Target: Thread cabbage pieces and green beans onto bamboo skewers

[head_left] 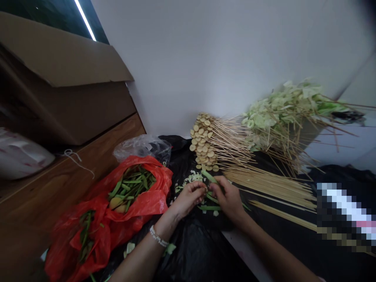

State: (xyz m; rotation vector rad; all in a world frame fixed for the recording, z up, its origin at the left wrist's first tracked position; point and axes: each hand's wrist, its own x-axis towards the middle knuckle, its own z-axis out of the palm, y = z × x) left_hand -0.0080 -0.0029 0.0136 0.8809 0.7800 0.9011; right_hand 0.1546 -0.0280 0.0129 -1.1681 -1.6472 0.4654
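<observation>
Green stalk [208,176] in right hand [228,197], skewers [272,187] near

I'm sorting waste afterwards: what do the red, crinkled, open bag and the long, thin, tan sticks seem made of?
Red bag: probably thin plastic film, slightly glossy; it crumples into folds. Tan sticks: likely bamboo or wood, matte; pale, straight, slender.

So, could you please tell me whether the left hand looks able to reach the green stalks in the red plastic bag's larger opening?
Probably yes: the red plastic bag gapes open to the left of the left hand, and nothing covers the green stalks at that opening.
</observation>
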